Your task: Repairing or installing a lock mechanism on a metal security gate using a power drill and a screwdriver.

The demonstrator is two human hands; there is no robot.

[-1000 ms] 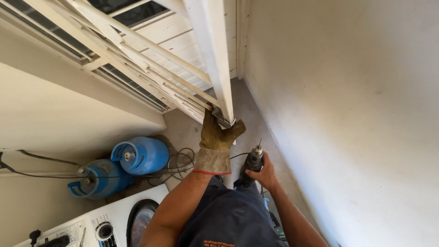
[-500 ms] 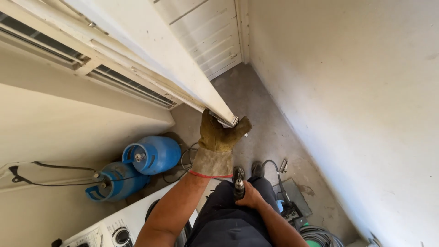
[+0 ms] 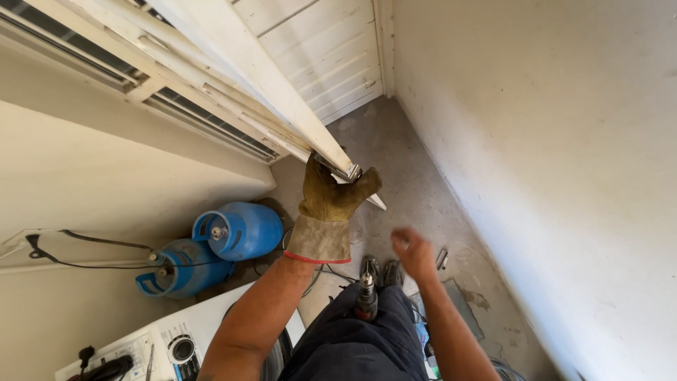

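My left hand (image 3: 330, 204), in a tan leather glove, is raised and grips the lower end of a long white frame (image 3: 262, 85) that slants up to the left. A metal fitting shows at the frame's tip, right by the gloved thumb. My right hand (image 3: 414, 252) is bare and blurred, with its fingers apart and nothing in them, lower and to the right of the glove. A power drill (image 3: 365, 295) sits bit-up against my dark trousers, just left of that hand and apart from it.
Two blue gas cylinders (image 3: 211, 247) lie on the concrete floor by the left wall. A white washing machine (image 3: 169, 342) stands below them. A white panelled door (image 3: 331, 56) closes the far end, a plain wall (image 3: 550, 162) runs close on the right, and a small metal piece (image 3: 442, 258) lies on the floor.
My right hand let go of the drill, which now rests at my trousers, and lifted free. My gloved left hand kept its grip on the frame's end.
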